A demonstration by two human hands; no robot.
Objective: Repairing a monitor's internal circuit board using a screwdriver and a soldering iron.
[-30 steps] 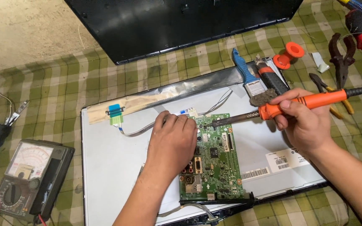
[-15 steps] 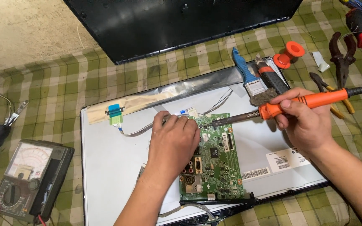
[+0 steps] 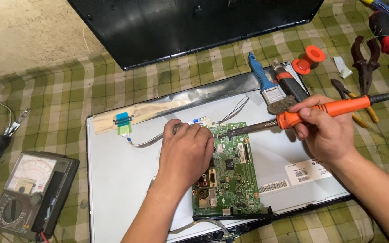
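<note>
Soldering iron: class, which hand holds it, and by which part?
The right hand holds the soldering iron by its orange handle, just behind the metal shaft. The left hand rests on the green circuit board.

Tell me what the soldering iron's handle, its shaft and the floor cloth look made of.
Handle: likely plastic, smooth matte orange, in the right hand.
Shaft: metal, dull grey and tarnished.
Cloth: woven fabric, green-and-cream check, soft wrinkles.
</note>
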